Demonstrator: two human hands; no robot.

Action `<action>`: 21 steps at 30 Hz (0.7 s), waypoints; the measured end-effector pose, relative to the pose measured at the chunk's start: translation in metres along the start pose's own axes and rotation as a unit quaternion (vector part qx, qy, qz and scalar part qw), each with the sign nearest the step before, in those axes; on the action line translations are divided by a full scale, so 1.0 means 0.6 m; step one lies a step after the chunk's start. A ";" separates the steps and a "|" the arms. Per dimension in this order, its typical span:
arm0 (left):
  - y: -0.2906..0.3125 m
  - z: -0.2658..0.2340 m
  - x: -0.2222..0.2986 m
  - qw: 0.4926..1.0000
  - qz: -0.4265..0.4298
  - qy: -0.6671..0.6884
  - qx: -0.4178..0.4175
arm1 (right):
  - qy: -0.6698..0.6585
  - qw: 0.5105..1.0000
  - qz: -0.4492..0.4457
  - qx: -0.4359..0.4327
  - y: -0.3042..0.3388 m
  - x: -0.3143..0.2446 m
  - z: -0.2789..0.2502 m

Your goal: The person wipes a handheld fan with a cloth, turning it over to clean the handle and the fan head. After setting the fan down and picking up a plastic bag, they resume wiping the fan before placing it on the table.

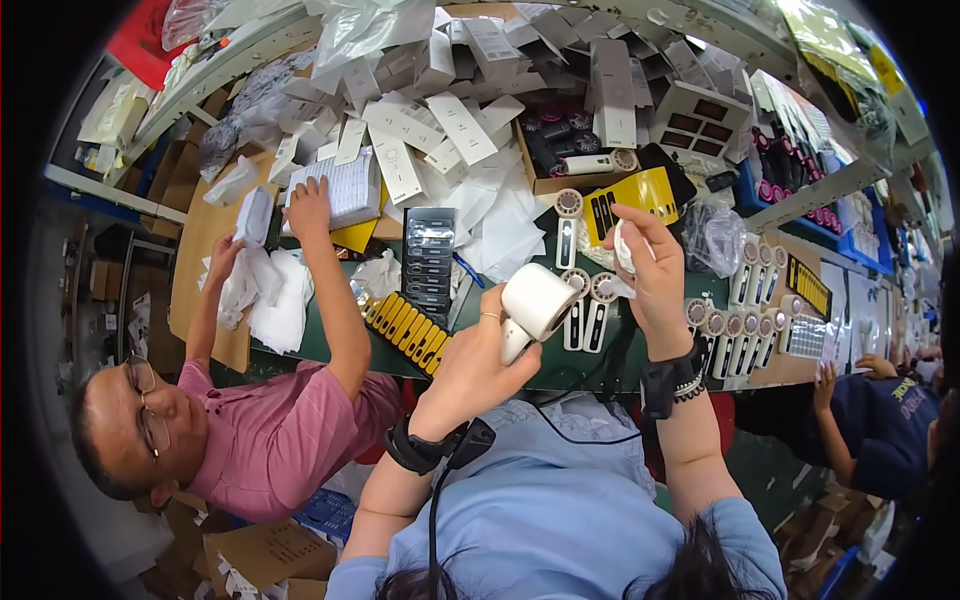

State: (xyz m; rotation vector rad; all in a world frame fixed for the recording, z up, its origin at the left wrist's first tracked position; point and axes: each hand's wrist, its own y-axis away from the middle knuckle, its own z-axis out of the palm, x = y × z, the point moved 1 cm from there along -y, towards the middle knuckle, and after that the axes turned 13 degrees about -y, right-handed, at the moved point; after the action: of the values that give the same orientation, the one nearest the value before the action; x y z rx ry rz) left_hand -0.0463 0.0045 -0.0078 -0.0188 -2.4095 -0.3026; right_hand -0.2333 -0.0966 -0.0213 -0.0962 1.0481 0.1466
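Observation:
My left hand (480,355) is closed round the handle of a white hair-dryer-shaped device (535,302), whose wide barrel points up and to the right. To its right, my right hand (650,275) is raised and pinches a crumpled white tissue or cloth (627,250), apart from the device. Beneath and beyond my hands, several white handheld devices (598,315) with round brownish heads and dark strips on their handles lie on the green table (640,355). A yellow sheet with black strips (635,205) lies just beyond my right hand.
At left, a co-worker in a pink shirt (275,440) handles white packets (345,190). White cartons (460,130) are heaped at the back. Trays of black strips (428,260) and yellow pieces (410,335) lie at centre left. More devices (735,330) stand in rows at right, near another person (885,430).

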 end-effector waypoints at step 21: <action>-0.010 0.010 -0.019 0.995 0.011 -0.058 0.086 | -0.072 0.994 0.015 -0.087 0.054 0.032 0.041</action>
State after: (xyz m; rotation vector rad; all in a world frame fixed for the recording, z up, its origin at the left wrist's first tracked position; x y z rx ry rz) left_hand -0.0419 0.0010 -0.0208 0.0169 -2.5413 -0.0841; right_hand -0.2083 -0.0593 -0.0263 -0.2245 0.8919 0.2683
